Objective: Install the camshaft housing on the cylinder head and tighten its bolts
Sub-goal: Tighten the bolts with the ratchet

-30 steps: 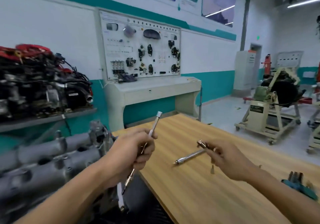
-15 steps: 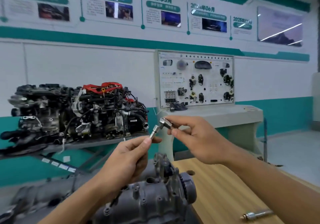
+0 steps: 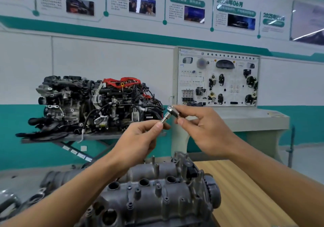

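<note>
Both hands raised above the camshaft housing (image 3: 157,191), which sits low and centre at the near end of the wooden desk (image 3: 245,183), apparently already on the cylinder head; the joint itself is not visible. Housing's long axis runs from lower left, toward the viewer, up to the right, its sprocket end pointing at the desk. Left hand (image 3: 138,142) pinches a slim extension bar (image 3: 165,117) between thumb and fingers, tip angled up and right. Right hand (image 3: 201,130) grips a small dark-and-chrome socket piece (image 3: 172,111) in its fingertips, touching the bar's tip; seated or not, cannot tell. Risks, as judged: a half-seated socket could drop off directly above the housing and fall into one of its open round bores; a skewed push could jam the square drive. Engine on a stand (image 3: 98,102) stands beyond the housing, against the wall.
</note>
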Demonstrator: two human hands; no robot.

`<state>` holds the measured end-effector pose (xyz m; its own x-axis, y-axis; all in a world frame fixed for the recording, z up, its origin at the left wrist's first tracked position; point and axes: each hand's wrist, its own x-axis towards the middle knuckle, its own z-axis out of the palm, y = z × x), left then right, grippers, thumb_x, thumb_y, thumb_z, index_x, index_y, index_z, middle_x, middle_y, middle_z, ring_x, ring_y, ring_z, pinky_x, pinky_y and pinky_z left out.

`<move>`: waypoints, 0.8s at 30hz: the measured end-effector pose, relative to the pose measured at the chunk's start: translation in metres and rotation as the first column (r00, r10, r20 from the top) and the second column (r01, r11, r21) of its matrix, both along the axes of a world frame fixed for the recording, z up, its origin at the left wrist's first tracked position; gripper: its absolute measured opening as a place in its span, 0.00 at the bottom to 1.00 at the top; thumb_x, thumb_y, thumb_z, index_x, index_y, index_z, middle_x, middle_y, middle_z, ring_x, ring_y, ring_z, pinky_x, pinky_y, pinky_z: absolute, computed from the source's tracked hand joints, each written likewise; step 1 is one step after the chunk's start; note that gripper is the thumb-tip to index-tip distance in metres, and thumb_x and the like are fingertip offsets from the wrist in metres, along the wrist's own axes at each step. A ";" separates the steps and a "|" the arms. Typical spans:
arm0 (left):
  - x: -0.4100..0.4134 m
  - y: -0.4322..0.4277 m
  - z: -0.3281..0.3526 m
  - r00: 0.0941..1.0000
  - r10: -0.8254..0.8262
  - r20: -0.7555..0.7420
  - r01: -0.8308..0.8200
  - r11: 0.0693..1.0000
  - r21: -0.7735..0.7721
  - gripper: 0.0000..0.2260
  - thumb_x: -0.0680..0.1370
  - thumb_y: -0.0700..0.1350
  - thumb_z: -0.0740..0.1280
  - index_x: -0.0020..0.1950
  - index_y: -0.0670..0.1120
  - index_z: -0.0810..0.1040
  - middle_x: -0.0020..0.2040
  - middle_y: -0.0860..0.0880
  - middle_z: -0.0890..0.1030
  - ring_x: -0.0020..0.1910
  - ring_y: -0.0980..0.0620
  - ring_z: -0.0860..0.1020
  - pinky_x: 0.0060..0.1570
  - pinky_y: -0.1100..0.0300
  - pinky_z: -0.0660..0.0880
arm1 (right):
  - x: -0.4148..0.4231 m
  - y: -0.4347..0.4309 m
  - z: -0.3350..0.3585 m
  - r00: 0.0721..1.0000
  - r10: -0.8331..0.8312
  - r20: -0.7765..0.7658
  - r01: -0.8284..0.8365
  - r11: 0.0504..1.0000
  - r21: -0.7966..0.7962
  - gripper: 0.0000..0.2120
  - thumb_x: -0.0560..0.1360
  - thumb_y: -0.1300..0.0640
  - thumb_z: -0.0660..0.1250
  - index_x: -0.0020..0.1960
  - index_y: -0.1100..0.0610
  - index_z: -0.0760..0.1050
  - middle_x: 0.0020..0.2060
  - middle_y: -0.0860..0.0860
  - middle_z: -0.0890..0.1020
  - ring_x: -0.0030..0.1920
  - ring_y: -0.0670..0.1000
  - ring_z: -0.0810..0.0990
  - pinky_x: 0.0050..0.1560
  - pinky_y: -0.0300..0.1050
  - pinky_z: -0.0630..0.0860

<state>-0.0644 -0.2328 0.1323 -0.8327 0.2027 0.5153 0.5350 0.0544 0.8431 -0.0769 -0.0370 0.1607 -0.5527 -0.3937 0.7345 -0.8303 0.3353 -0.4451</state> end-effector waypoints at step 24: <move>-0.149 0.028 0.023 0.960 0.026 0.279 -0.097 0.965 0.242 0.24 0.78 0.57 0.57 0.22 0.53 0.59 0.23 0.53 0.58 0.22 0.52 0.53 0.21 0.63 0.53 | -0.153 0.007 -0.021 0.967 -0.247 0.053 0.252 0.924 -0.286 0.10 0.78 0.43 0.67 0.48 0.48 0.81 0.35 0.39 0.81 0.35 0.39 0.77 0.40 0.37 0.72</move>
